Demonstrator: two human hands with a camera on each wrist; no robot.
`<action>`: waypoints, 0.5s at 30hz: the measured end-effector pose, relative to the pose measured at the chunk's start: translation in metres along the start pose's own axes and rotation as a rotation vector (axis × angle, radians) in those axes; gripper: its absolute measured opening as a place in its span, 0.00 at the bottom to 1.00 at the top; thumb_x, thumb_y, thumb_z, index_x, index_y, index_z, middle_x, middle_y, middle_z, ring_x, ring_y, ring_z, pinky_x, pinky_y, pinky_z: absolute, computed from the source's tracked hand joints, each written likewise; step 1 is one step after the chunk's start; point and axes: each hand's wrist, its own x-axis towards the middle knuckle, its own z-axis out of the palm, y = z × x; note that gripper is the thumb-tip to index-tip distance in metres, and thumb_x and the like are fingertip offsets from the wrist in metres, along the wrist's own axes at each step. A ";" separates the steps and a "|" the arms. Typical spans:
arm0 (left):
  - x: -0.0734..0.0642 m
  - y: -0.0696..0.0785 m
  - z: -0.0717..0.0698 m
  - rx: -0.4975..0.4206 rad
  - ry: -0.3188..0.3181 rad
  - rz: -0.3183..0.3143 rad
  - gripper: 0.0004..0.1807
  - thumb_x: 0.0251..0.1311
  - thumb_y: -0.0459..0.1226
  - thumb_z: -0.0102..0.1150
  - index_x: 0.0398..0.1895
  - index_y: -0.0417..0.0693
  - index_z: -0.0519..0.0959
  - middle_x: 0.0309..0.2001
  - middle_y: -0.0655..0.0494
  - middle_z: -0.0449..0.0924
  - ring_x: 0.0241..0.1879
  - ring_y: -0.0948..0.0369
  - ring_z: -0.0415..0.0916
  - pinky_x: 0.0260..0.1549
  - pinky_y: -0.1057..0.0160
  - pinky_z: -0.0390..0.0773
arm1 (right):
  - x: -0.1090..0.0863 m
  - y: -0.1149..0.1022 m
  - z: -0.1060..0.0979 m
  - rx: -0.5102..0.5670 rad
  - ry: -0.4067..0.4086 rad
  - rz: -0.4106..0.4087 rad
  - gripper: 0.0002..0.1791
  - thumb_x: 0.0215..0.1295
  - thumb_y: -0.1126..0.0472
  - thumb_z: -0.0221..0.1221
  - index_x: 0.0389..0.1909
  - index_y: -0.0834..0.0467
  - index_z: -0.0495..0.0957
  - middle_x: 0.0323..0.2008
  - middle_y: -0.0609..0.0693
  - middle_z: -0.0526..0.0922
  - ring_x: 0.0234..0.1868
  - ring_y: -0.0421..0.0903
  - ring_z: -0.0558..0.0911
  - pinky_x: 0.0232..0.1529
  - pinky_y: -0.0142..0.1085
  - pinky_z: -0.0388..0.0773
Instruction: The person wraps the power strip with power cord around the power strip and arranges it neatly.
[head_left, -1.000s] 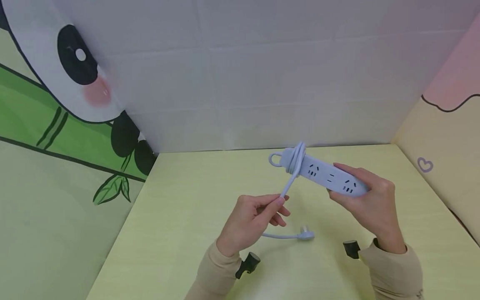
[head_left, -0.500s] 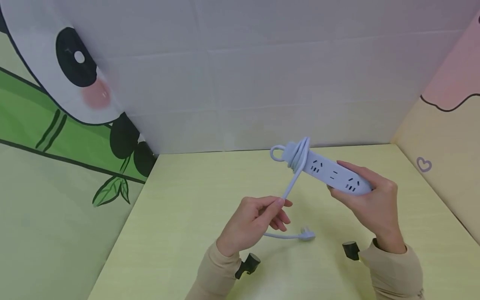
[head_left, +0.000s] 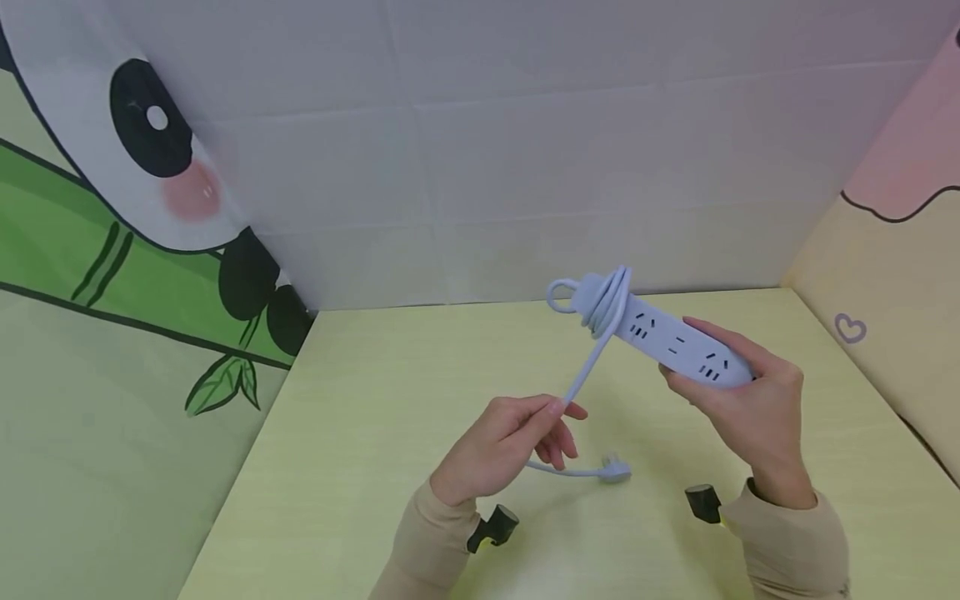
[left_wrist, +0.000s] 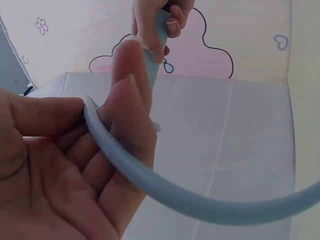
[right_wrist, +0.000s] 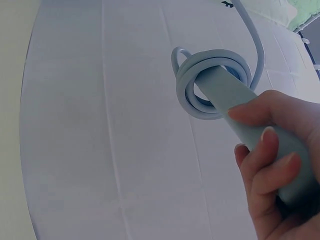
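Observation:
A white power strip point(head_left: 678, 343) with several sockets is held up over the table, tilted with its left end higher. My right hand point(head_left: 750, 400) grips its right end, thumb on one side and fingers on the other. Loops of its own cord point(right_wrist: 220, 56) are wound around the far end, seen loose about the body in the right wrist view. Between thumb and forefinger, my left hand point(head_left: 513, 442) pinches the cord point(left_wrist: 165, 192) where it runs down from the loops. Past that hand the cord's tail ends in a plug point(head_left: 615, 469).
The pale yellow table point(head_left: 360, 450) reaches back to a whitish wall sheet point(head_left: 480, 167). Printed panels stand at both sides, the left one with green leaves point(head_left: 223, 383). Each wrist carries a small black camera mount point(head_left: 498, 527).
The power strip and my right hand have shifted slightly to the right. My left hand, still pinching the cord, stays nearly in place, and the cord stretch between hand and loops looks longer.

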 end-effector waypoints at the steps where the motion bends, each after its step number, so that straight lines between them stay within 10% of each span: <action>1: 0.000 -0.001 0.000 0.003 -0.006 0.002 0.19 0.80 0.40 0.42 0.54 0.37 0.80 0.30 0.41 0.83 0.24 0.53 0.78 0.32 0.66 0.83 | -0.001 -0.001 -0.001 0.004 0.000 0.013 0.33 0.41 0.72 0.78 0.53 0.51 0.87 0.39 0.25 0.84 0.35 0.35 0.82 0.30 0.23 0.76; 15: -0.002 -0.011 -0.007 0.058 -0.009 -0.060 0.22 0.80 0.47 0.41 0.45 0.46 0.85 0.18 0.51 0.68 0.20 0.64 0.63 0.27 0.71 0.68 | -0.014 -0.014 -0.004 0.055 0.029 0.058 0.33 0.41 0.74 0.78 0.53 0.52 0.87 0.38 0.32 0.86 0.32 0.39 0.82 0.23 0.26 0.77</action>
